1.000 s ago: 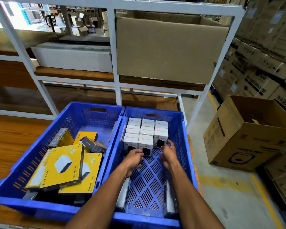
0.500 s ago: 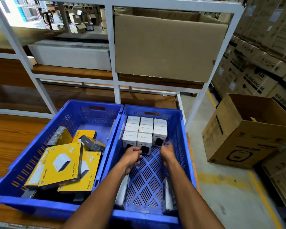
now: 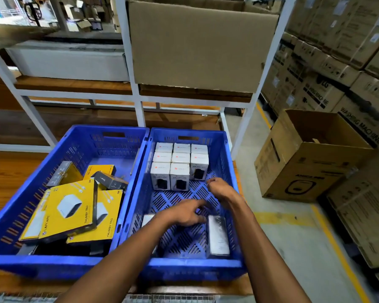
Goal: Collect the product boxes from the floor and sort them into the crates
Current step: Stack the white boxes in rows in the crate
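Two blue crates, both hands empty.
Right crate [image 3: 224, 162]: white boxes [image 3: 179, 165]; left crate [image 3: 79, 136]: yellow boxes [image 3: 72, 211]. Left hand [image 3: 184, 212] spread, right hand [image 3: 220, 189] loosely curled.

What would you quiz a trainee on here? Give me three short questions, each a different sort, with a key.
1. True or false: the yellow boxes lie in the right crate.
2. Which hand is nearer the lone white box lying flat at the near end of the right crate: A) left hand, B) right hand?
3. Fill in: the upright white boxes stand in rows at the ___ end of the right crate.

Key: 1 false, they lie in the left crate; 2 A; 3 far.
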{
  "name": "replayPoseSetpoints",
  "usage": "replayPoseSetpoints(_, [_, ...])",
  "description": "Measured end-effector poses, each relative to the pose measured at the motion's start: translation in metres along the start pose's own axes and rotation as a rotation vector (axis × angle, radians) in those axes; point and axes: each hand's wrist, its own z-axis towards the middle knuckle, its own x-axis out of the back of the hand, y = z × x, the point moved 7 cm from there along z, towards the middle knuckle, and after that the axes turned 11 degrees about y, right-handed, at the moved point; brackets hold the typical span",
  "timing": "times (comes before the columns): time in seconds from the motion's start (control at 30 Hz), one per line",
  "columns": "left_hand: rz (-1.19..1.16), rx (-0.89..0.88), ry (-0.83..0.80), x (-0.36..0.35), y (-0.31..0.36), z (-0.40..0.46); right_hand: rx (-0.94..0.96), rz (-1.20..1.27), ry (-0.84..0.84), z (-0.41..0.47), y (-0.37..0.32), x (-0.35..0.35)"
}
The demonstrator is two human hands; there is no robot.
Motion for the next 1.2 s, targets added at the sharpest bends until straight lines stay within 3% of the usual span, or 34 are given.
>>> replayPoseSetpoints(0.13, [0.077, -0.174, -0.092, -0.015, 0.037, 0.002, -0.096, 0.115, 0.044, -0.007, 0.011, 0.004])
replayPoseSetpoints(0.33, [0.151, -0.264, -0.118, -0.032, 0.038, -0.001, -0.172, 0.186, -0.013, -0.006, 0.021, -0.003])
replayPoseSetpoints(0.53, [0.157, -0.087, 0.057, -0.004, -0.002, -0.006, -0.186, 0.171, -0.056, -0.008, 0.017, -0.010])
replayPoseSetpoints(0.67, [0.121, 0.057, -0.089, -0.014, -0.013, -0.014, -0.174, 0.128, -0.073, -0.014, 0.018, -0.014])
replayPoseSetpoints(0.83, [0.117, -0.032, -0.209, -0.024, -0.004, -0.019, -0.139, 0.081, -0.068, -0.020, 0.016, -0.012])
replayPoseSetpoints(0.97, [0.103, -0.026, -0.091, -0.016, -0.004, -0.014, -0.128, 0.088, -0.041, -0.026, 0.013, -0.005])
replayPoseSetpoints(1.2, [-0.098, 0.211, 0.172, 0.017, -0.038, -0.007, 0.111, 0.405, 0.241, -0.022, -0.003, 0.027])
